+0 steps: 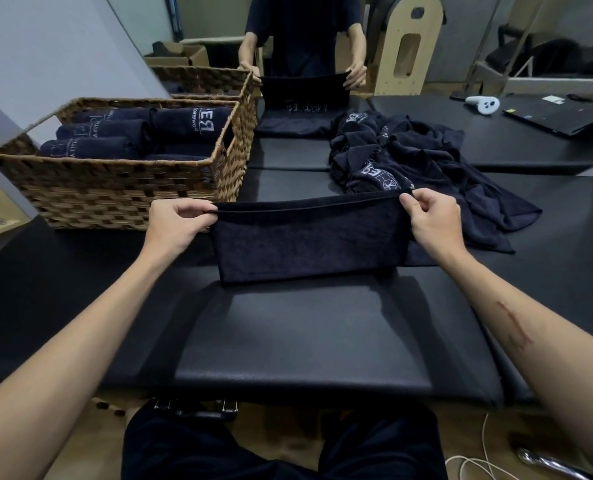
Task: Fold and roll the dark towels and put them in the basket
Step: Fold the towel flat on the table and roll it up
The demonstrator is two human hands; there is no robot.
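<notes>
A dark folded towel point(309, 244) hangs stretched between my hands above the black padded table point(302, 341), its lower edge touching the table. My left hand point(177, 223) pinches its top left corner and my right hand point(433, 220) pinches its top right corner. To the left stands a wicker basket point(115, 192) holding several rolled dark towels point(104, 133). A loose pile of dark towels point(409, 157) lies just behind my right hand.
Across the table another person holds up a dark towel point(305, 95) by its corners. A second wicker basket point(205, 81) stands behind the first. At the far right lie a white controller point(483, 105) and a flat black laptop point(561, 116).
</notes>
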